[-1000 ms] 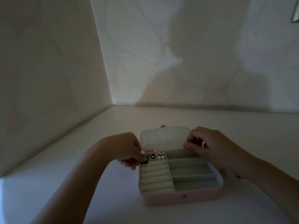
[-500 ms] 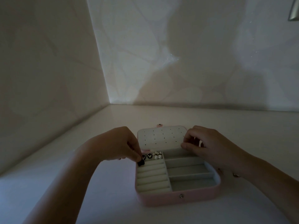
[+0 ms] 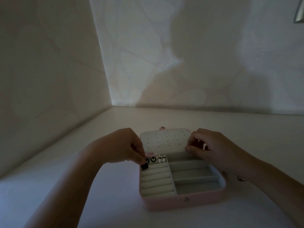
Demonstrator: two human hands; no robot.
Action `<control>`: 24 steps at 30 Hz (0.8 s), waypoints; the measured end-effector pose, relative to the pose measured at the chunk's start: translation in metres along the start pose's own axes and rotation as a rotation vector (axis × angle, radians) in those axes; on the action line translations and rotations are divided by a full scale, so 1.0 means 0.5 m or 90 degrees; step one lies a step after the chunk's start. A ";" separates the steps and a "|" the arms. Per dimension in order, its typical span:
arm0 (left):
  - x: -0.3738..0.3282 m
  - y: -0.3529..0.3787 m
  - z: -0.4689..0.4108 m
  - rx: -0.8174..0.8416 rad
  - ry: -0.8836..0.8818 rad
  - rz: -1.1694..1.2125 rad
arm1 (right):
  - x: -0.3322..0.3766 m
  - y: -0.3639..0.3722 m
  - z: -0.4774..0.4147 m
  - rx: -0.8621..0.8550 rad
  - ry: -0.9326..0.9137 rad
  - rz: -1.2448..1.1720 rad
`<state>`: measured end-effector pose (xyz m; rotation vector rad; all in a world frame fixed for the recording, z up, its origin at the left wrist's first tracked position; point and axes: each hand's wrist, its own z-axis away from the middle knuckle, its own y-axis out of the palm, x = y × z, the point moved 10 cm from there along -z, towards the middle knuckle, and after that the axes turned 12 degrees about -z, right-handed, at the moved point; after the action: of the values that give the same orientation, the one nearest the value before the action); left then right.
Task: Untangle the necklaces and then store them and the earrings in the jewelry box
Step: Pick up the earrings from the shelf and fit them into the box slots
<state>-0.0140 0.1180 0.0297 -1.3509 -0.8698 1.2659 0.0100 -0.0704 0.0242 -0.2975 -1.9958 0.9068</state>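
My left hand (image 3: 125,145) has lowered its pinched black earring (image 3: 144,167) into the jewelry box's (image 3: 181,204) far-left slot, nearly stored; I cannot tell what my curled right hand (image 3: 212,147) holds.

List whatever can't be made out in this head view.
Head view: whatever the right hand holds, if anything, is covered by its own curled fingers.
Head view: the black earring pinched by the left hand is too small and dim to show its shape.
Head view: small bits right of the jewelry box are partly hidden by the right forearm.
Head view: the grey object top right is cut off by the edge.
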 end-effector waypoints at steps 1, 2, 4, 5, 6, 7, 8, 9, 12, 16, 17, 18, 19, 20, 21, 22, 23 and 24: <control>0.000 -0.010 -0.002 -0.036 -0.004 -0.003 | -0.001 0.000 -0.002 0.005 0.003 -0.001; -0.005 -0.022 -0.004 -0.082 -0.002 0.000 | -0.004 -0.001 -0.003 0.012 0.008 -0.004; -0.035 -0.043 -0.002 -0.176 0.029 0.031 | -0.008 -0.008 -0.005 0.030 0.022 -0.012; -0.058 -0.047 0.000 -0.205 0.057 0.058 | -0.010 -0.017 -0.006 0.036 0.028 -0.011; -0.084 -0.043 0.003 -0.213 0.089 0.081 | -0.013 -0.028 -0.005 0.040 0.035 -0.003; -0.114 -0.033 0.006 -0.204 0.121 0.085 | -0.019 -0.041 -0.003 0.046 0.048 0.015; -0.141 -0.019 0.007 -0.186 0.150 0.070 | -0.029 -0.056 0.000 0.054 0.068 0.039; -0.166 -0.002 0.009 -0.166 0.176 0.047 | -0.041 -0.072 0.004 0.060 0.092 0.063; -0.220 0.050 0.008 -0.102 0.254 -0.008 | -0.089 -0.126 0.023 0.062 0.175 0.109; -0.239 0.094 0.005 -0.066 0.290 -0.076 | -0.146 -0.167 0.054 0.082 0.295 0.119; -0.244 0.096 0.008 -0.068 0.307 -0.084 | -0.152 -0.172 0.059 0.088 0.308 0.110; -0.251 0.098 0.013 -0.068 0.328 -0.090 | -0.157 -0.176 0.064 0.092 0.318 0.099; -0.257 0.099 0.017 -0.067 0.343 -0.091 | -0.158 -0.178 0.069 0.102 0.325 0.087; -0.260 0.099 0.018 -0.068 0.350 -0.088 | -0.157 -0.177 0.075 0.117 0.333 0.078; -0.259 0.098 0.018 -0.070 0.348 -0.084 | -0.154 -0.174 0.081 0.140 0.340 0.073; -0.257 0.098 0.018 -0.071 0.344 -0.082 | -0.151 -0.169 0.088 0.165 0.349 0.075; -0.255 0.098 0.017 -0.074 0.342 -0.080 | -0.149 -0.163 0.093 0.189 0.358 0.082; -0.255 0.097 0.017 -0.076 0.342 -0.079 | -0.148 -0.157 0.099 0.211 0.368 0.090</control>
<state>-0.0519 -0.0119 0.0109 -1.6023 -0.6413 0.7075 0.0224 -0.1881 0.0158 -0.4565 -1.2865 1.0778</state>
